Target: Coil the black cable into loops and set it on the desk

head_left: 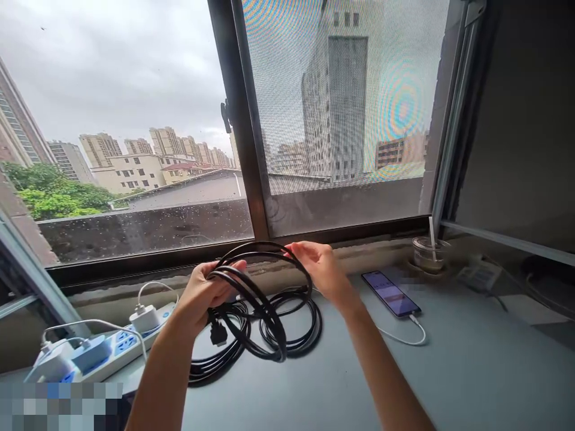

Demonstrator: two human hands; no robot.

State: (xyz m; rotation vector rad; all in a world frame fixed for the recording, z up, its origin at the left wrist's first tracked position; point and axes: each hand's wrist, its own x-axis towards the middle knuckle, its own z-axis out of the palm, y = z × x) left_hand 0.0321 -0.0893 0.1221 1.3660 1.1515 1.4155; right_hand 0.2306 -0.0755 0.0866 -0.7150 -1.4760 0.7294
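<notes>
Loops of a black cable [266, 306] hang from my left hand [207, 293], whose fingers are closed round them above the table. My right hand [321, 269] is raised at the far side of the loops, its thumb and fingers pinched at the upper arc of the same cable. From below my left hand dangles a black plug-like connector [218, 334] with a lighter tip. Under and behind the held loops, further black cable coils [314, 341] rest on the table, partly covered, so where one cable ends and another begins is unclear.
Left, a white power strip [119, 347] carries several plugged-in chargers [144, 317] with white leads. Toward the right lies a phone [392, 293] with a white charging cable [422, 335]. A lidded plastic cup [429, 254] with a straw stands near the window frame [256, 203] behind the table [332, 389].
</notes>
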